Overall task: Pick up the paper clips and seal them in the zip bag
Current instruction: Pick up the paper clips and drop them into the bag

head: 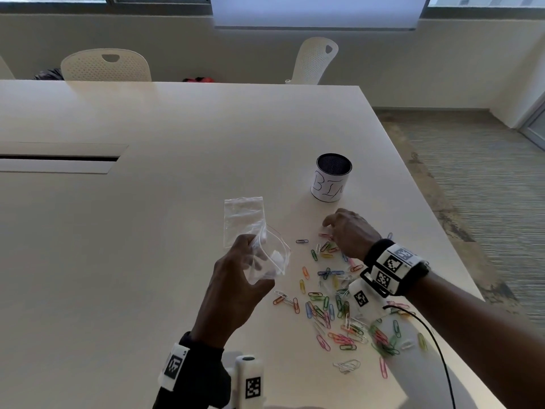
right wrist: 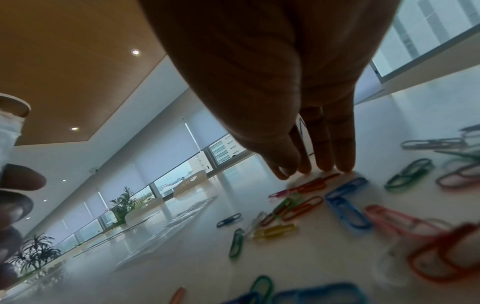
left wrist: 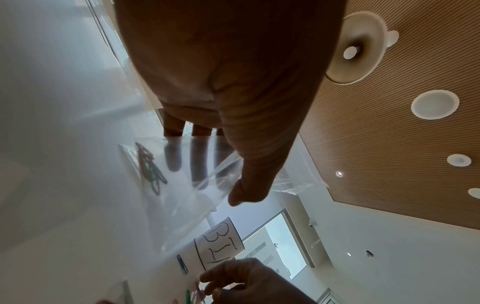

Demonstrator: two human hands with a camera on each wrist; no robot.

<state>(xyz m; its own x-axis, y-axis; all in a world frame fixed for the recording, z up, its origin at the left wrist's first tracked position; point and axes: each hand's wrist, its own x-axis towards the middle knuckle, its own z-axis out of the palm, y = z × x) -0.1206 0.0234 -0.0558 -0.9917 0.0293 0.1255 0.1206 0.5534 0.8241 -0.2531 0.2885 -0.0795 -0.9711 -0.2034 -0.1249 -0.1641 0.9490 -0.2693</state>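
My left hand (head: 250,255) holds a clear zip bag (head: 243,219) up above the table, thumb outside and fingers (left wrist: 197,162) showing through the plastic. A small dark cluster of clips (left wrist: 150,170) shows through the bag (left wrist: 182,205); I cannot tell whether it lies inside. Several coloured paper clips (head: 339,305) lie scattered on the white table to the right. My right hand (head: 333,231) reaches down at the far end of the scatter. Its straight fingertips (right wrist: 324,166) touch the table beside an orange clip (right wrist: 315,183), with nothing visibly held.
A cup labelled BIN (head: 331,178) stands just beyond the right hand. The table's right edge (head: 427,216) runs close to the clips. A cable slot (head: 59,157) sits at the left of the table, and two white chairs (head: 106,66) stand behind it.
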